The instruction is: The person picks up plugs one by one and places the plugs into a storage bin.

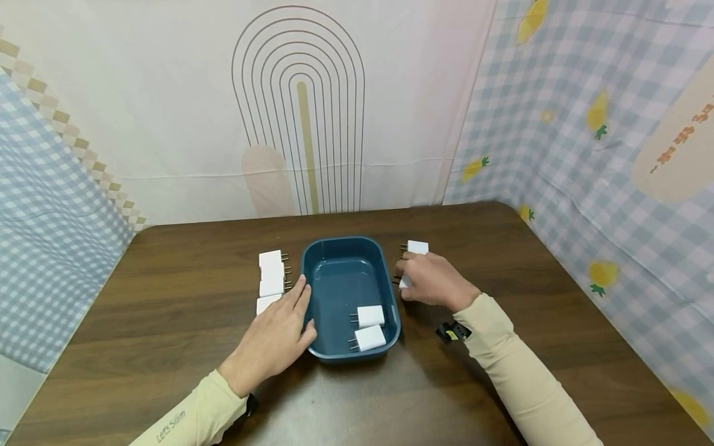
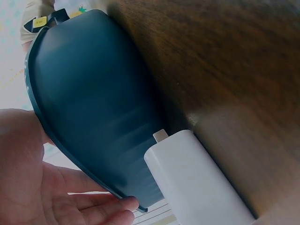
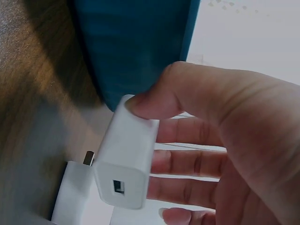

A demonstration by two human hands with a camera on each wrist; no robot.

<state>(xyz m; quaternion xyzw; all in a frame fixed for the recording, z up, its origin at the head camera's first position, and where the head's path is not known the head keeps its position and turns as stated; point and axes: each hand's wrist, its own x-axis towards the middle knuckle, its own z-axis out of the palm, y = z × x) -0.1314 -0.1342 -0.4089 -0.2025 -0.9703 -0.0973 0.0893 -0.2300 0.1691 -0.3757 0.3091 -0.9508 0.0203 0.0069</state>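
My right hand [image 1: 432, 279] pinches a white charger [image 3: 125, 145] between thumb and fingers, just right of the tub [image 1: 340, 282]; I can't tell whether it is clear of the table [image 1: 502, 347]. My thumb sits near the end away from the port, so the smooth case could twist or slip if I squeeze unevenly. Its prongs face the tub and could snag the rim if carried too low. The spare charger [image 1: 418, 247] close by could get knocked by my fingers. My left hand [image 1: 276, 334], fingers fairly straight and gripping nothing, rests on the tub's left rim; pressing hard there might tip or slide it, jostling the two chargers [image 1: 370, 338] inside. That hand could also nudge the left row [image 1: 271, 272].
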